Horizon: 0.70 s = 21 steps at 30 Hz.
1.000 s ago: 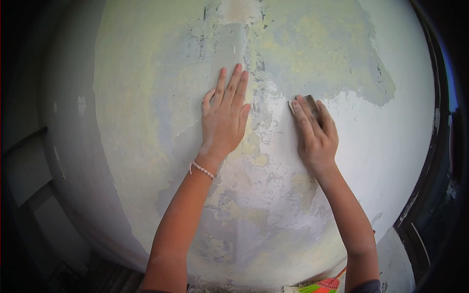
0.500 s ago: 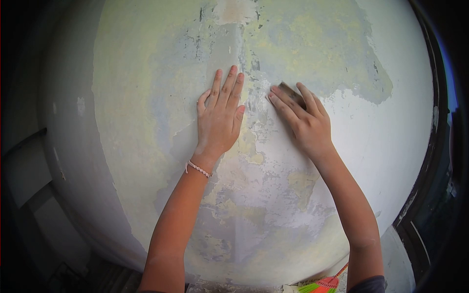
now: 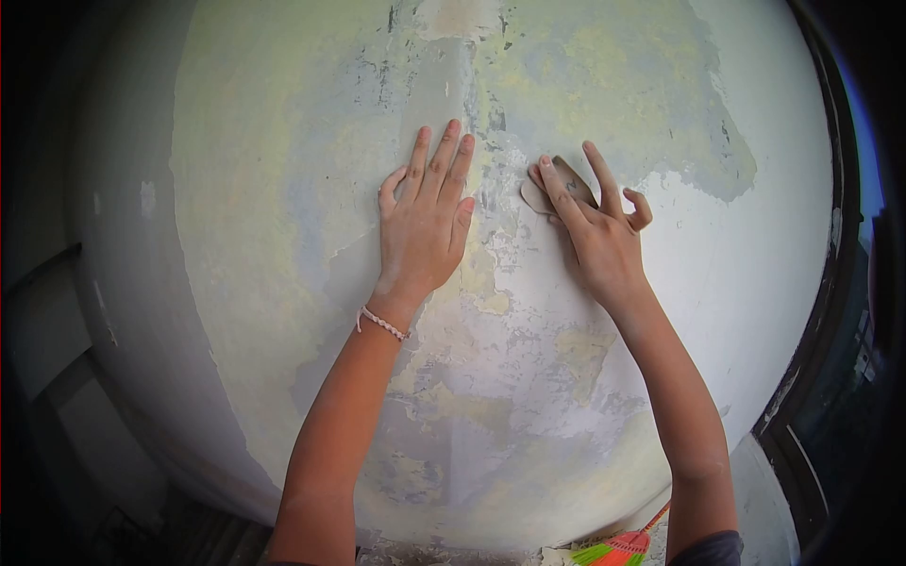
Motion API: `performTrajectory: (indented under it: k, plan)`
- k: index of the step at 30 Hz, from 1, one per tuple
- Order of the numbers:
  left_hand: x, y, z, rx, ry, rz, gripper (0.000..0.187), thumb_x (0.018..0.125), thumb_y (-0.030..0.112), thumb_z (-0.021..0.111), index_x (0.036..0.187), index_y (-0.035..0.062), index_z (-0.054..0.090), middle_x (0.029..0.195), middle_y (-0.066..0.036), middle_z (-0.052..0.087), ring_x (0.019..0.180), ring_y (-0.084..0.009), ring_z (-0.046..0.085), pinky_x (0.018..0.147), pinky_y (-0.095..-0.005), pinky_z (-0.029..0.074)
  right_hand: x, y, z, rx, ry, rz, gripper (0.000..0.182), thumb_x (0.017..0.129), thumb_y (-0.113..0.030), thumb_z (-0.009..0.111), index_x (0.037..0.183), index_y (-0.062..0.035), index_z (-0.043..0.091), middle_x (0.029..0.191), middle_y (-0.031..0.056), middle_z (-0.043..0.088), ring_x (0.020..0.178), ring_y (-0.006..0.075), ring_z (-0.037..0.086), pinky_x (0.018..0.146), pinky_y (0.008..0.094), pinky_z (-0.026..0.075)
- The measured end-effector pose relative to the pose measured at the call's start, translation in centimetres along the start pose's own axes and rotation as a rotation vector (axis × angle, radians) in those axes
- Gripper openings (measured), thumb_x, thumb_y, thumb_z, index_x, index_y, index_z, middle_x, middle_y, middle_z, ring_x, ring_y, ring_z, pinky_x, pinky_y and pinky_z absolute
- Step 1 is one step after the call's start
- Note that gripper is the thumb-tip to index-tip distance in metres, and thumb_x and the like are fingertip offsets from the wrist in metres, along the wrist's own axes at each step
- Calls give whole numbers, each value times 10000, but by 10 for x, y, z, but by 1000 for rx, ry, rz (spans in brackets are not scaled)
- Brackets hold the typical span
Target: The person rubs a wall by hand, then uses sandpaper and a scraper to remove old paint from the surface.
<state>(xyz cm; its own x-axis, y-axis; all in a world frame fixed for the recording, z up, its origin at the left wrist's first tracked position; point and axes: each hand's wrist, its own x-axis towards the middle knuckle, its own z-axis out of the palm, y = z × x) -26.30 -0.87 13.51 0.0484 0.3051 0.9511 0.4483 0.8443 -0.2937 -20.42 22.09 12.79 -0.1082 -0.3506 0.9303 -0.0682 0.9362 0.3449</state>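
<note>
Sanding step: the right hand (image 3: 596, 236) presses a sandpaper piece (image 3: 557, 184) under spread fingers, just right of the left hand (image 3: 420, 226), flat and spread on the wall (image 3: 283, 189). Next stroke likely needs steady pressure.

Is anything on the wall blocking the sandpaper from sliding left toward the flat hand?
Nothing visible. The sandpaper sits under the right hand; only bare peeling wall separates it from the left hand, pressed flat.

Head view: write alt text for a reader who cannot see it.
A right hand presses a scrap of sandpaper against a patchy, peeling wall, while the left hand lies flat on the wall beside it. A broom shows at the bottom edge.
</note>
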Motion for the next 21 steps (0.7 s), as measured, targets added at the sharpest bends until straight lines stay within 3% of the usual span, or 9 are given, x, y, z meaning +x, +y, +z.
performTrajectory:
  k: [5, 10, 16, 21]
  plan:
    - [0, -1, 0, -5, 5, 3, 619, 1071, 249, 396, 1668, 150, 266, 1740, -32, 249, 1596, -254, 221, 1199, -442, 191, 46, -13, 6, 35, 84, 5, 581, 1055, -143, 517, 1605, -297, 413, 1364, -35, 708, 1583, 176, 264, 1162, 489, 145]
    - [0, -1, -1, 25, 13, 4, 659, 1048, 265, 489, 1664, 163, 279, 1738, -22, 256, 1593, -240, 232, 1200, -434, 217, 18, -17, 7, 57, 66, 27, 581, 1052, -200, 549, 1608, -286, 406, 1346, -53, 717, 1578, 166, 277, 1163, 476, 125]
    - [-1, -2, 0, 20, 24, -2, 661, 1045, 270, 498, 1662, 165, 287, 1737, -19, 259, 1592, -234, 235, 1195, -430, 224, -8, -13, -1, -66, 34, 43, 590, 1054, -194, 541, 1619, -276, 389, 1406, -89, 680, 1581, 179, 272, 1167, 466, 108]
    - [-1, -2, 0, -25, 17, -3, 633, 1059, 241, 424, 1668, 163, 269, 1740, -33, 249, 1594, -250, 227, 1191, -446, 199, 35, -18, 6, 4, 96, 45, 568, 1062, -167, 512, 1611, -267, 403, 1446, -60, 655, 1592, 198, 242, 1173, 474, 104]
